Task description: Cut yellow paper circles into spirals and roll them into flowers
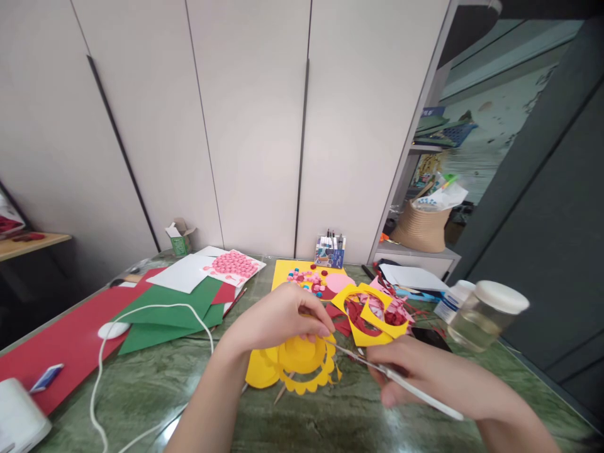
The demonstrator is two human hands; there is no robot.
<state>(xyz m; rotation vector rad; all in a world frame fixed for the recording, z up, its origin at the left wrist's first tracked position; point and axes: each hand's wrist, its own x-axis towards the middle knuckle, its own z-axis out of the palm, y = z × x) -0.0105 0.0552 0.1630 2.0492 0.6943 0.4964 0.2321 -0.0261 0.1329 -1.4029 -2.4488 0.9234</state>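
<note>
Left hand (298, 311): your fingertips are pinched together at the upper right edge of the yellow scalloped paper, probably to steady that rim against the tool.
Right hand (401, 362): you grasp a slim pale tool (425, 397) at mid-length, its back end jutting out behind, likely so the thin tip can be guided finely; its exact kind is hard to tell.
Yellow scalloped paper (298, 358): it sits just in front of you, between your hands, where both can reach it; the tool's tip meets or nearly meets its edge, beside your left fingertips.
Wooden stick (284, 390): it pokes out below the scallops; what it does there is hidden.
Yellow cut-out sheets (368, 340): you have these just beyond your right hand, on red and pink scraps (340, 324), seemingly as leftovers pushed aside.
Green sheets (163, 336): these lie to your left, apart from the handwork, perhaps as spare stock.
</note>
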